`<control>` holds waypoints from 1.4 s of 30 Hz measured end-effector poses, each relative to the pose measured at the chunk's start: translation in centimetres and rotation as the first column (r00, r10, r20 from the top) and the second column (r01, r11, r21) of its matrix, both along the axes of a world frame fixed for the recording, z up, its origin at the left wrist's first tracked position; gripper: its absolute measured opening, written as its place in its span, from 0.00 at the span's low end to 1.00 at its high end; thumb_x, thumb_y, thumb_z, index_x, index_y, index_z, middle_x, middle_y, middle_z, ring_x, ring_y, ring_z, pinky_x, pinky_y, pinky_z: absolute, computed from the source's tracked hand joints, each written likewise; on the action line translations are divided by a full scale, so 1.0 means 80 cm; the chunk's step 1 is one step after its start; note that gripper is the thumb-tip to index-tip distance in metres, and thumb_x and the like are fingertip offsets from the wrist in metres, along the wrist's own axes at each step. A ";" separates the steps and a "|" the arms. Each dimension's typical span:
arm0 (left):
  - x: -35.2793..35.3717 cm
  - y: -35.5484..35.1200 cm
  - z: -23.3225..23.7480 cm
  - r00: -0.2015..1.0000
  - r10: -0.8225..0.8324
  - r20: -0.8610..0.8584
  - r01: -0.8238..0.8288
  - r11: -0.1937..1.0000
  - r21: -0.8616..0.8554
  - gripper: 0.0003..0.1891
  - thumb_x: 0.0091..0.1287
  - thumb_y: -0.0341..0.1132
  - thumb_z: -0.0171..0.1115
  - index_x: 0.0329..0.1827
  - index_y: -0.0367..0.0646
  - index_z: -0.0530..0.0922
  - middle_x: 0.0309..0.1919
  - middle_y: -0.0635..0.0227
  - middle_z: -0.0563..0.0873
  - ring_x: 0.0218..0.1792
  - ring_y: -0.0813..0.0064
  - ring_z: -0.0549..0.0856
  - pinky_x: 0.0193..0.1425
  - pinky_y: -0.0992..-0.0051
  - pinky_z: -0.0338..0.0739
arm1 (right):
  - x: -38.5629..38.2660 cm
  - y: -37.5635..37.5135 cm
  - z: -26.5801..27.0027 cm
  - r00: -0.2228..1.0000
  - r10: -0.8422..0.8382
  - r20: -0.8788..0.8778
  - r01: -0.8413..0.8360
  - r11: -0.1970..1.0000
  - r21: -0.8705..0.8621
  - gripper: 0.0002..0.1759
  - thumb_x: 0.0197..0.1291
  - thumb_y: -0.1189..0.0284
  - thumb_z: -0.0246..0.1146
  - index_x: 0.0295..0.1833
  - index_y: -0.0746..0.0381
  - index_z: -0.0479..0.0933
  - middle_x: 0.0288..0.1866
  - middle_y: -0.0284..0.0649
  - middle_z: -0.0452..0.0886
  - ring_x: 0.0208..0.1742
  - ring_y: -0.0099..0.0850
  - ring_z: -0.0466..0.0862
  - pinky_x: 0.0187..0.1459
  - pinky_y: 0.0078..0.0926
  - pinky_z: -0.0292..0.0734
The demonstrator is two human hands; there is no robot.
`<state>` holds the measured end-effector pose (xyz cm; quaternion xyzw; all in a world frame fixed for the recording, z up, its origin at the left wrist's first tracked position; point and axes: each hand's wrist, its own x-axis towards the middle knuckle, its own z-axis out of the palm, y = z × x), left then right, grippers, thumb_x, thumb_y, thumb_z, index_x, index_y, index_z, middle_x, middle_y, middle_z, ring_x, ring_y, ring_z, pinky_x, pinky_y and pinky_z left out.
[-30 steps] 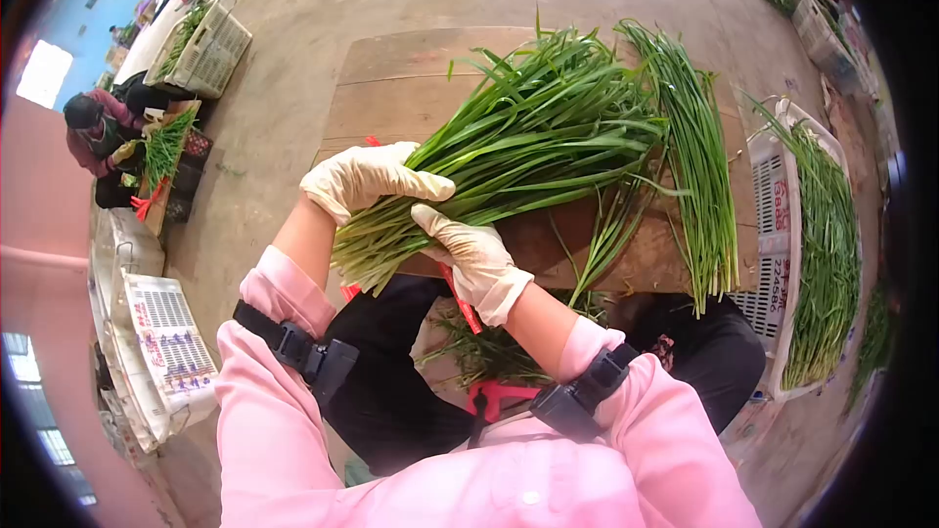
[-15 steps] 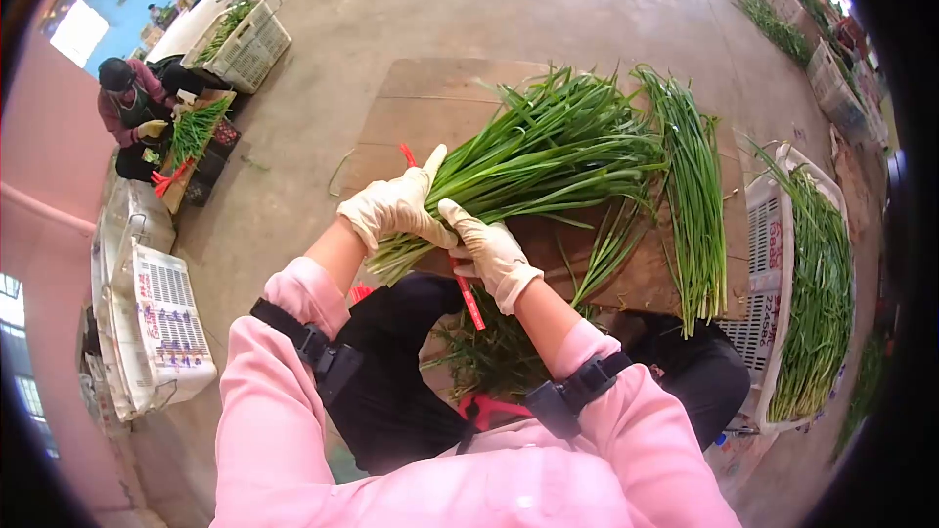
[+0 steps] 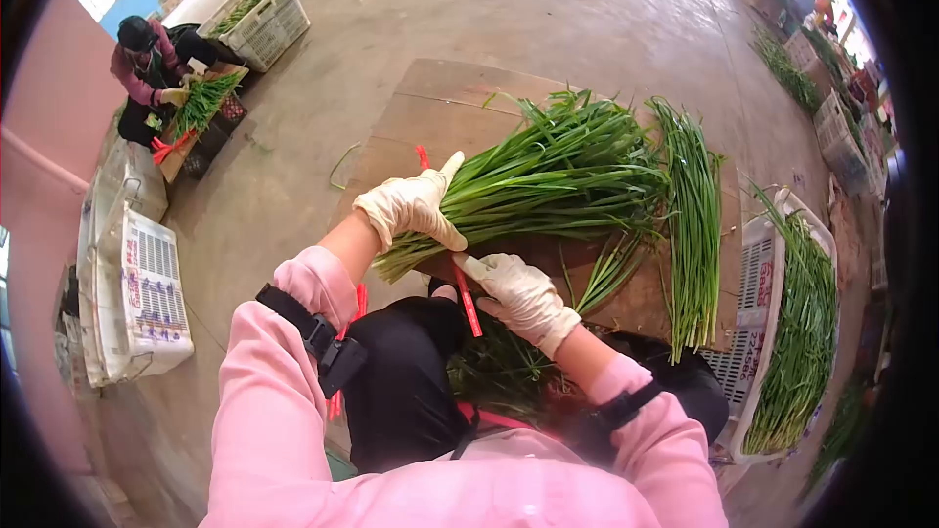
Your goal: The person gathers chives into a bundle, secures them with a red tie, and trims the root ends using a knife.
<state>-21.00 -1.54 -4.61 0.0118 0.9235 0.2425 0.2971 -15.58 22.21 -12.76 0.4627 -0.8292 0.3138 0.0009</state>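
Note:
A thick bunch of garlic chives (image 3: 558, 171) lies across a brown board, its pale stem ends toward me. My left hand (image 3: 411, 207), in a cream glove, is closed over the bunch near those ends. A red tie strip (image 3: 469, 305) hangs down from under the bunch, and its other end (image 3: 423, 156) sticks out above my left hand. My right hand (image 3: 523, 293), also gloved, has its thumb and fingers closed at the hanging strip, just below the bunch. The exact grip there is partly hidden.
More garlic chives (image 3: 691, 225) lie along the board's right side. The board (image 3: 430, 103) rests before my knees. A white crate (image 3: 758, 332) full of chives stands at right, white crates (image 3: 156, 293) at left. Another person (image 3: 147, 64) works with chives at far left.
My right hand has drawn back to the right and down, away from the stems. My left hand still holds the bunch. The whole view has shifted slightly.

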 end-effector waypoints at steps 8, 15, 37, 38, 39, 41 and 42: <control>-0.002 -0.002 0.005 1.000 -0.022 0.018 0.023 0.998 -0.060 0.79 0.37 0.61 0.87 0.87 0.46 0.38 0.74 0.42 0.71 0.74 0.49 0.74 0.74 0.62 0.70 | -0.026 -0.033 -0.022 0.967 -0.028 0.254 0.131 0.908 -0.399 0.07 0.60 0.72 0.72 0.43 0.54 0.90 0.36 0.39 0.86 0.38 0.36 0.85 0.40 0.33 0.81; -0.012 -0.032 -0.021 0.993 -0.053 0.109 0.026 0.972 0.235 0.81 0.40 0.59 0.87 0.86 0.45 0.32 0.77 0.38 0.65 0.78 0.52 0.69 0.76 0.63 0.67 | -0.032 -0.046 -0.038 0.689 0.162 0.707 0.355 0.775 -0.523 0.05 0.62 0.73 0.73 0.42 0.61 0.89 0.33 0.39 0.86 0.34 0.31 0.85 0.41 0.28 0.79; 0.009 -0.017 -0.022 0.998 -0.061 -0.016 0.061 0.998 -0.029 0.83 0.34 0.54 0.89 0.87 0.46 0.33 0.79 0.39 0.62 0.76 0.47 0.70 0.77 0.60 0.67 | 0.002 -0.051 0.026 0.872 -0.174 0.458 0.345 0.882 -0.321 0.06 0.66 0.74 0.70 0.47 0.58 0.85 0.39 0.34 0.89 0.40 0.30 0.88 0.46 0.25 0.81; 0.009 -0.017 -0.023 0.998 -0.058 -0.023 0.059 0.998 0.005 0.83 0.34 0.53 0.89 0.86 0.46 0.33 0.78 0.37 0.62 0.75 0.47 0.71 0.76 0.61 0.68 | 0.006 -0.050 0.018 0.668 -0.087 0.739 0.471 0.818 -0.330 0.06 0.68 0.73 0.69 0.48 0.59 0.84 0.39 0.34 0.88 0.40 0.27 0.87 0.46 0.24 0.80; 0.008 -0.019 -0.024 0.998 -0.058 -0.025 0.059 0.998 0.010 0.82 0.35 0.53 0.89 0.86 0.46 0.33 0.78 0.37 0.62 0.75 0.46 0.71 0.76 0.61 0.68 | 0.010 -0.052 0.021 0.388 0.042 0.921 0.591 0.756 -0.283 0.07 0.70 0.72 0.68 0.50 0.60 0.84 0.38 0.33 0.87 0.40 0.25 0.87 0.45 0.22 0.79; 0.006 -0.020 -0.030 0.998 -0.061 -0.026 0.061 0.998 0.023 0.82 0.35 0.53 0.89 0.86 0.46 0.33 0.78 0.36 0.62 0.76 0.46 0.71 0.76 0.61 0.69 | 0.022 -0.053 0.033 0.238 -0.007 0.971 0.643 0.750 -0.153 0.09 0.72 0.73 0.66 0.53 0.65 0.81 0.42 0.33 0.86 0.41 0.19 0.84 0.42 0.15 0.74; 0.005 -0.020 -0.031 0.998 -0.061 -0.028 0.061 0.998 0.012 0.82 0.35 0.52 0.90 0.86 0.46 0.33 0.78 0.36 0.62 0.76 0.46 0.71 0.76 0.61 0.69 | 0.031 -0.057 0.021 0.326 0.090 0.941 0.629 0.722 -0.288 0.09 0.72 0.74 0.66 0.54 0.65 0.81 0.43 0.34 0.86 0.41 0.20 0.84 0.43 0.16 0.75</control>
